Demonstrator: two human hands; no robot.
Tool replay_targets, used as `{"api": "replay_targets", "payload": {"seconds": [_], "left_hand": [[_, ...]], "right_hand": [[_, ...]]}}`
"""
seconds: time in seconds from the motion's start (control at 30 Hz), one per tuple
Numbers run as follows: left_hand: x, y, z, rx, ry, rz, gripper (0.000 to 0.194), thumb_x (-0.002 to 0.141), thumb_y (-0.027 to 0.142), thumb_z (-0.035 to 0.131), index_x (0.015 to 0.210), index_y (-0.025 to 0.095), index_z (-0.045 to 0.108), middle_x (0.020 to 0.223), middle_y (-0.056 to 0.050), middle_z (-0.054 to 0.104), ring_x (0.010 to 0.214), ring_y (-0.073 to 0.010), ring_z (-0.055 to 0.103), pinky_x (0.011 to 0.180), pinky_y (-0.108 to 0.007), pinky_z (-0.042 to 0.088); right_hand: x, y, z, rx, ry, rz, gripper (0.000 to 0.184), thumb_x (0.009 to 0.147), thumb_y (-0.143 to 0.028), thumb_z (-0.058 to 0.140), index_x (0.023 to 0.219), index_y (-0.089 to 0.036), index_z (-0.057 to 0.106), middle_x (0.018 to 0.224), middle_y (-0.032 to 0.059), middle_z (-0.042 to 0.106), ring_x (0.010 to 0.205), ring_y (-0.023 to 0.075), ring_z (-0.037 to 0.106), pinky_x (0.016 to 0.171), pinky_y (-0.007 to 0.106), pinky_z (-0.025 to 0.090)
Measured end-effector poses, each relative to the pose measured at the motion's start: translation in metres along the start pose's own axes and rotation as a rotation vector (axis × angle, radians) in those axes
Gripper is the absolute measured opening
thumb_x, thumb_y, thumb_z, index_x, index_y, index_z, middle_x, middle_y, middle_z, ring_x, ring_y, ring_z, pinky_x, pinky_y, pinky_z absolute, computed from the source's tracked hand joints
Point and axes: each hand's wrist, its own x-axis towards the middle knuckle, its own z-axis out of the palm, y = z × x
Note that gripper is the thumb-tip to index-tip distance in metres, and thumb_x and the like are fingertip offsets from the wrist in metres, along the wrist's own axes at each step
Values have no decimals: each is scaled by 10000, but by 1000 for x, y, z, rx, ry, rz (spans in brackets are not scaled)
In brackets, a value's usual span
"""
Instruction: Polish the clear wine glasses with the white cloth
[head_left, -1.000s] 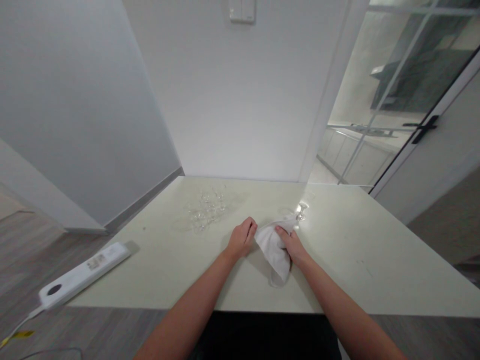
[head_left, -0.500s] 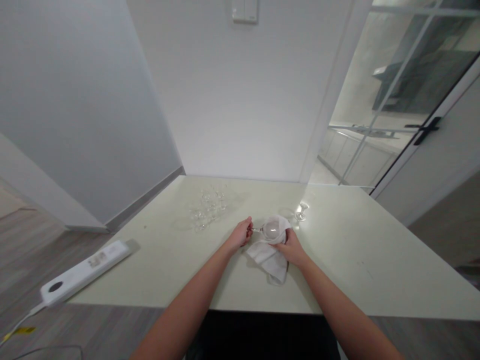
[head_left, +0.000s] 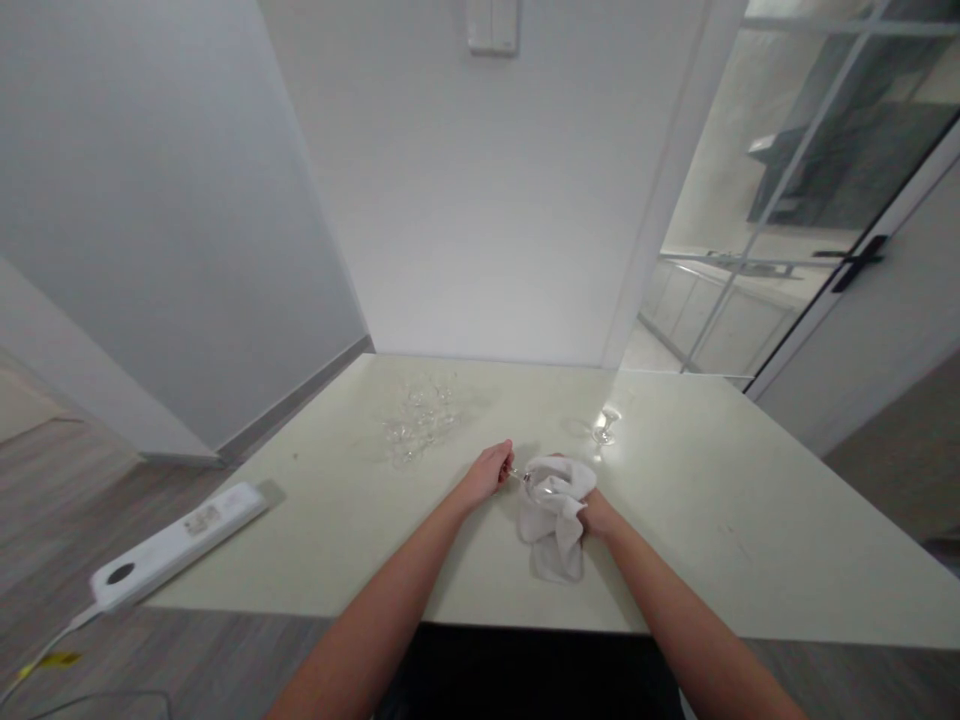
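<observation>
My left hand (head_left: 490, 472) is closed around the stem end of a wine glass (head_left: 517, 475), which lies sideways above the table. A white cloth (head_left: 556, 510) wraps most of the glass's bowl and hangs down toward the tabletop. My right hand (head_left: 592, 510) grips the cloth around the bowl from the right; its fingers are mostly hidden by the fabric. Beyond the right hand, another stemmed glass (head_left: 606, 427) stands on the table.
Several clear glasses (head_left: 420, 420) stand grouped at the table's back left. A white power strip (head_left: 180, 545) lies on the left edge, its cable running off. The pale table (head_left: 322, 540) meets a wall behind; a glass-paned door (head_left: 750, 250) is at right.
My right hand has shifted around the bowl, and the cloth now covers most of the bowl that showed before. My left hand keeps its hold on the stem end.
</observation>
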Motion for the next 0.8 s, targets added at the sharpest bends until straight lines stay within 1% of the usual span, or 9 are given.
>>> {"api": "replay_targets", "payload": {"seconds": [0.07,0.1,0.17,0.23,0.37,0.47,0.63,0.8], "left_hand": [[-4,1,0,54,-22,62,496,868,655,398,689,196,455,569,40,421,496,-102,364,447,-227,254],[-6,1,-1,88,-35,107,495,883,646,383,693,195,455,585,35,429,522,-108,376,464,-232,273],[-9,2,-2,154,-58,202,494,911,631,346,702,197,453,603,33,431,554,-117,383,498,-243,303],[-11,3,-3,197,-62,274,486,934,612,330,710,198,451,613,34,429,573,-122,391,533,-253,327],[-13,5,-3,273,-38,359,469,969,571,304,712,202,436,633,32,432,600,-129,408,590,-267,346],[-13,5,-3,320,-21,388,466,980,555,291,707,204,432,634,28,434,608,-135,410,606,-275,343],[-11,2,-2,316,-13,374,465,983,557,277,720,205,430,638,29,431,606,-136,408,612,-277,344],[-10,0,-2,304,-10,370,467,981,567,275,727,205,426,646,28,436,608,-135,410,612,-278,345]], "right_hand": [[0,-6,-1,-67,-107,-52,319,665,-335,774,964,-234,724,959,49,716,883,241,655,835,367,517],[1,-7,-2,-89,-123,-56,283,673,-332,763,939,-244,727,942,40,709,872,234,646,823,356,514],[3,-3,-3,-111,-79,-49,229,663,-335,752,875,-253,727,881,27,697,839,228,631,791,342,512],[5,4,-3,-123,-36,-48,214,638,-330,752,831,-245,721,826,20,688,804,223,616,761,333,505],[9,18,-4,-157,26,-58,142,658,-321,729,761,-226,709,733,12,663,704,204,581,694,321,478],[11,21,-6,-217,26,-74,120,681,-332,724,730,-227,696,712,11,651,693,203,573,671,316,468],[13,21,-8,-230,-27,-144,152,710,-339,703,785,-208,682,770,15,662,732,190,594,680,295,478],[13,27,-8,-224,-16,-143,164,713,-348,702,741,-196,648,696,-1,625,649,163,568,604,267,464]]}}
